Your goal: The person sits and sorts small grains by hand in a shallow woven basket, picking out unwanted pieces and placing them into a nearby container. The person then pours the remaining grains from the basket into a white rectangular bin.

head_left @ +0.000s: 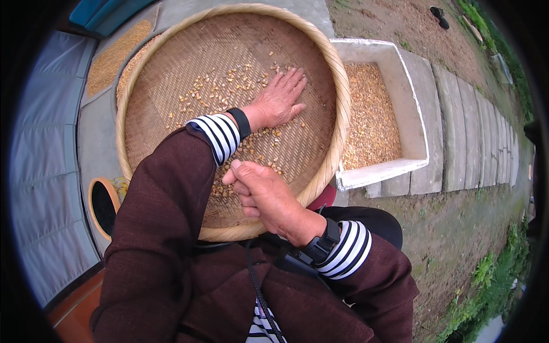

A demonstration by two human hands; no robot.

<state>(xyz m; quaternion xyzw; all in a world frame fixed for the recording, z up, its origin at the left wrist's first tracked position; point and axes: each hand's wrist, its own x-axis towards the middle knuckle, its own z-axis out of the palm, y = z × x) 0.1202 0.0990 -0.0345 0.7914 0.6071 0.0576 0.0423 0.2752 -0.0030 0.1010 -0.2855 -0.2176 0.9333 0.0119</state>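
A round woven bamboo tray [171, 51] with a thick coiled rim fills the space in front of me. Corn kernels [201, 90] lie scattered over its middle and near side. My left hand [281, 98] rests palm down on the weave, fingers spread, among some kernels. Closer to me, my right hand [263, 193] hovers over the near part of the tray with its fingers curled in. Whether kernels are inside that curl is hidden. At the tray's right side, a white foam box [407, 94] holds a bed of corn kernels [369, 115]; the tray's rim overlaps its left part.
More corn [118, 58] is spread on the ground at the far left. An orange-rimmed round object [104, 209] with a dark face stands left of my arm. Concrete slabs [454, 128] run off to the right beside bare soil [429, 227]. A grey panelled surface [43, 150] borders the left.
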